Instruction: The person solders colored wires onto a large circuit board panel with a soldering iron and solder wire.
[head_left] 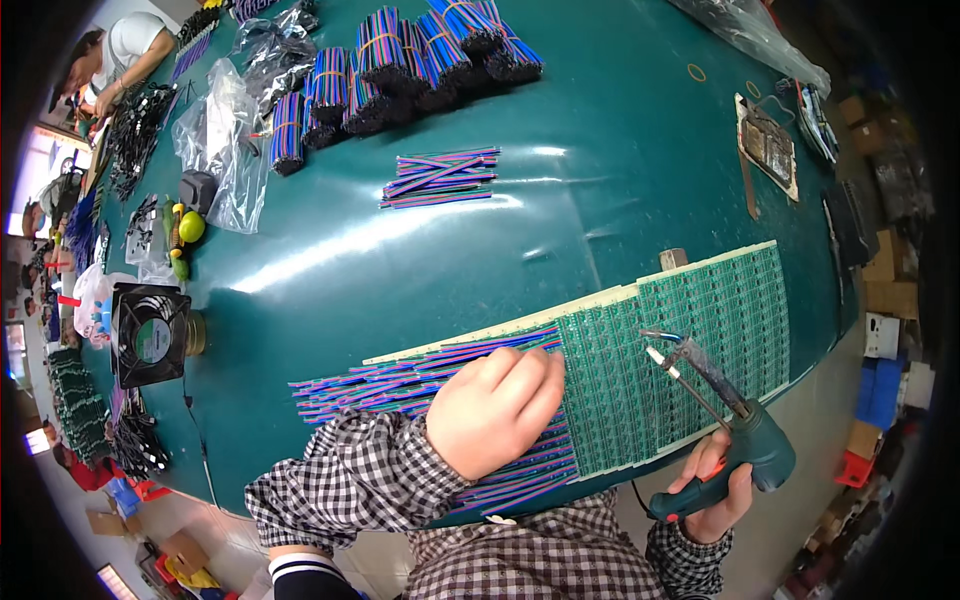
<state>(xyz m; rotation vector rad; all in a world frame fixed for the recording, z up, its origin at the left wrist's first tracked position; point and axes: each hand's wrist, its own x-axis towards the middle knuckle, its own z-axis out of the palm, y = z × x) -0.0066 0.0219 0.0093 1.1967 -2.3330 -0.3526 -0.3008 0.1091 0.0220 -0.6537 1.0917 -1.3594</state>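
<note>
My left hand rests over a row of short blue, red and black wire strips, its fingers curled together. The fingertips lie at the edge of green circuit board panels, and what they pinch is hidden. The strips lie side by side, their right ends along the first panel's left edge. In my right hand is a dark green soldering gun, fingers wrapped round its handle. Its pale tip and a curved metal tube point up and left, over the panels.
Bundled wire strips stand at the far side of the green table, with a loose pile nearer. A black fan stands left. A worn soldering tray lies far right. Another person works at the far left.
</note>
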